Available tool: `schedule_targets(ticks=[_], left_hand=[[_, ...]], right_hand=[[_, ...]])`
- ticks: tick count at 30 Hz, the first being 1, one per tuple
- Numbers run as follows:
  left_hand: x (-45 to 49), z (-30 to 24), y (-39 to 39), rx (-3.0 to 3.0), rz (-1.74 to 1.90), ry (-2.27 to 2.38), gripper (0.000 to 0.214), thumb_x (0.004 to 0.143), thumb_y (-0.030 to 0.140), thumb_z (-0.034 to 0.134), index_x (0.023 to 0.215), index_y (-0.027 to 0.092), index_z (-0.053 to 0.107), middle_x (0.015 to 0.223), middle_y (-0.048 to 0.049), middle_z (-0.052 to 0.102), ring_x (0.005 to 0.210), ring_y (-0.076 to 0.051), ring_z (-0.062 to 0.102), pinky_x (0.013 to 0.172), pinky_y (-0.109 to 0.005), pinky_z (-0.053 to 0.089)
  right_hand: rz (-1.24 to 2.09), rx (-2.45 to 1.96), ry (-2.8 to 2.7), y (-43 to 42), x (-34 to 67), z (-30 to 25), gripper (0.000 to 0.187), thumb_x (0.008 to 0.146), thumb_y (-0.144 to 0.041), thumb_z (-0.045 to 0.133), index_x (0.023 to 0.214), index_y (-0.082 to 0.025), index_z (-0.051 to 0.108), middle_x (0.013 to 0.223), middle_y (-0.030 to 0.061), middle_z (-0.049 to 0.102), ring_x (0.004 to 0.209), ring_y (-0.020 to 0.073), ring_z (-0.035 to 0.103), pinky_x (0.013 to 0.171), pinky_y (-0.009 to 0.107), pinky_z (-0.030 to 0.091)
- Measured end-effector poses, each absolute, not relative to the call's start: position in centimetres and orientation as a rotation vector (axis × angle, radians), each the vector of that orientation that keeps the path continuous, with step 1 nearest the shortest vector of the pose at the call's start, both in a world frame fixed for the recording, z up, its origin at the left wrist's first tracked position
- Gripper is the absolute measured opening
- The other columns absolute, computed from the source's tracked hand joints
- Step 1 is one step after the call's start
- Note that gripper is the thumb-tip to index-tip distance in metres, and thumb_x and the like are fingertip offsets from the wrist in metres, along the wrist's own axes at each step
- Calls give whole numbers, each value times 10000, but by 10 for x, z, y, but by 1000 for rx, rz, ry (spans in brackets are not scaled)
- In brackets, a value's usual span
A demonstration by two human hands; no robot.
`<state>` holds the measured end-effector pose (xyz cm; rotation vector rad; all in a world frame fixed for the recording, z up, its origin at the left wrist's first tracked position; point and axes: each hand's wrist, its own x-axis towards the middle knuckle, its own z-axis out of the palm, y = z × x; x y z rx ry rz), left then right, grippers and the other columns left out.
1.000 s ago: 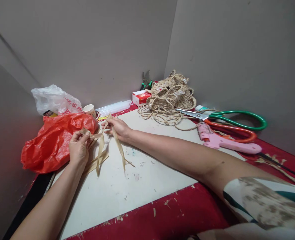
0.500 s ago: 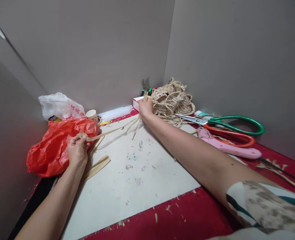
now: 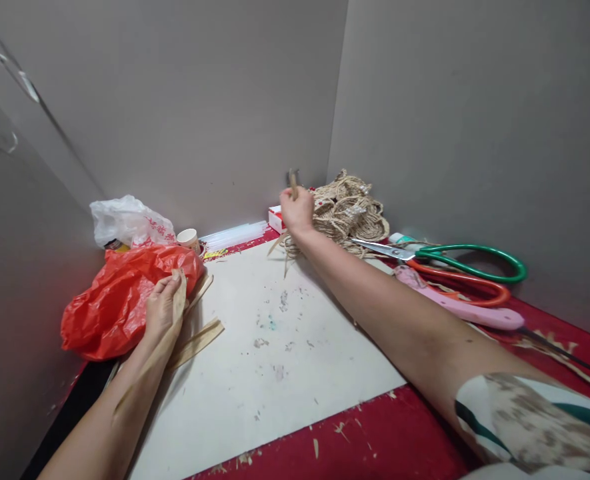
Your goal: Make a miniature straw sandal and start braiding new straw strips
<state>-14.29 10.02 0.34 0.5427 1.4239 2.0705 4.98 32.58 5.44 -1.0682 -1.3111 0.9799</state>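
My left hand (image 3: 161, 308) pinches a flat tan straw strip (image 3: 173, 319) that runs back along my forearm, beside the red plastic bag (image 3: 109, 300). More straw strips (image 3: 198, 339) lie on the white board (image 3: 275, 353) just right of that hand. My right hand (image 3: 297, 208) is stretched to the far corner, closed in a fist on thin straw strands (image 3: 285, 248) that hang below it, with a short end sticking up above the fist. It is next to the pile of braided straw rope (image 3: 347, 210).
Green-handled scissors (image 3: 449, 257), orange-handled scissors (image 3: 465, 283) and a pink glue gun (image 3: 455, 303) lie at the right on the red table. A white bag (image 3: 129, 223), paper cup (image 3: 189, 238), clear glue sticks (image 3: 235, 235) and a red-white box (image 3: 276, 218) sit by the grey walls.
My right hand pulled the thin strands away from my left hand, out to the far corner and up. The strip in my left hand has flipped back along my forearm.
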Motion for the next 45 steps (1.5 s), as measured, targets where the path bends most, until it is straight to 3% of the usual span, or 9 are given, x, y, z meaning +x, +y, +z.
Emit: schedule_targets(ticks=[2, 5, 8, 12, 19, 31, 40, 45], left_hand=[[-142, 2, 101, 558, 2066, 1413, 387, 467, 304, 877, 694, 181, 588, 604, 47, 617, 449, -73, 520, 417, -186, 396], [-141, -2, 103, 582, 2068, 1394, 355, 473, 301, 882, 687, 171, 630, 643, 37, 637, 511, -74, 550, 508, -201, 462], [-139, -6, 106, 608, 2067, 1367, 342, 469, 287, 888, 701, 163, 669, 678, 25, 660, 567, -73, 569, 578, -195, 475], [-133, -8, 107, 643, 2031, 1339, 361, 457, 289, 895, 728, 151, 701, 730, -8, 696, 665, -105, 621, 673, -212, 489], [-120, -7, 105, 670, 1943, 1334, 344, 437, 278, 907, 670, 154, 687, 665, -5, 686, 615, -109, 610, 665, -234, 492], [-122, -5, 103, 686, 1815, 1333, 323, 434, 270, 912, 633, 145, 691, 644, -10, 682, 592, -104, 595, 604, -210, 487], [-119, 2, 100, 721, 1770, 1293, 318, 473, 281, 910, 652, 130, 695, 554, 34, 583, 500, -47, 489, 518, -150, 427], [-123, 0, 100, 751, 1802, 1280, 314, 536, 278, 891, 691, 128, 662, 596, 46, 578, 516, -34, 495, 528, -136, 425]], right_hand=[[1253, -1017, -1395, 303, 35, 50, 67, 806, -147, 523, 741, -153, 537, 666, 12, 509, 612, 114, 463, 547, 227, 356], [1580, -909, -1566, 261, 8, 33, 154, 718, -201, 664, 635, -154, 544, 477, -57, 373, 424, 77, 326, 401, 219, 241], [1847, -750, -1662, 226, -7, 16, 184, 732, -293, 695, 677, -155, 586, 430, -89, 307, 370, 58, 244, 352, 202, 171], [2065, -546, -1674, 209, -10, 4, 294, 707, -272, 745, 622, -175, 481, 386, -112, 284, 347, 34, 184, 334, 182, 103], [2009, -584, -1702, 208, -12, 1, 210, 751, -180, 688, 649, -168, 505, 359, -108, 334, 319, 43, 247, 327, 183, 172], [1899, -489, -1797, 211, -12, -5, 244, 687, -230, 693, 623, -166, 466, 416, -113, 352, 398, 36, 268, 443, 200, 198], [1708, -438, -1850, 212, -15, -7, 220, 617, -221, 642, 554, -163, 439, 491, -86, 410, 501, 58, 345, 513, 212, 253], [1747, -553, -1776, 218, -14, -8, 196, 656, -163, 609, 569, -168, 434, 451, -97, 350, 437, 43, 280, 451, 201, 205]])
